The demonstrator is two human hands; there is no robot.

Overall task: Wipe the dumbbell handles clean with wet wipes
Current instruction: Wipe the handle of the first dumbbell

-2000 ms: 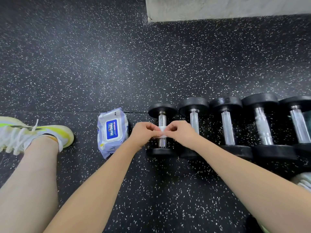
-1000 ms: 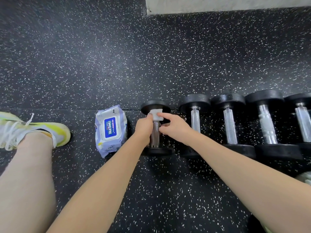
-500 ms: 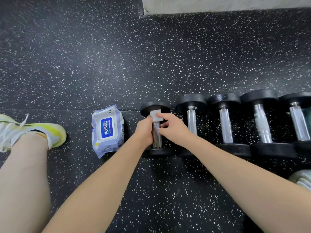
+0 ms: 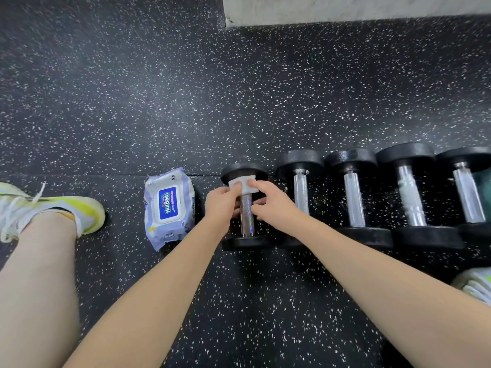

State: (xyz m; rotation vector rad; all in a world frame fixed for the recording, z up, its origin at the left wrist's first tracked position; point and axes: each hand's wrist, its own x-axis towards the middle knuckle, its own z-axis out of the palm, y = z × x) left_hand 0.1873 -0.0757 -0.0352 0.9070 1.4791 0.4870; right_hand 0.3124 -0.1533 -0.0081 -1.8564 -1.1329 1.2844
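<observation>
Several black dumbbells with chrome handles lie in a row on the speckled rubber floor. The leftmost dumbbell point(image 4: 247, 224) is the one I work on. A folded white wet wipe point(image 4: 243, 185) is wrapped over the far end of its handle, just below the far weight head. My left hand point(image 4: 221, 201) and my right hand point(image 4: 268, 204) pinch the wipe from either side, fingers curled around the handle. The near part of the handle is bare and shiny.
A pale purple wet wipe pack point(image 4: 168, 208) lies left of the dumbbell. My left leg and yellow-white shoe point(image 4: 61, 211) are at far left, another shoe point(image 4: 475, 284) at the right edge. Neighbouring dumbbells point(image 4: 301, 192) sit close on the right. A grey wall base point(image 4: 345, 9) runs along the top.
Both hands slid the wipe from the middle of the handle up to its far end, where they have held it for the last second.
</observation>
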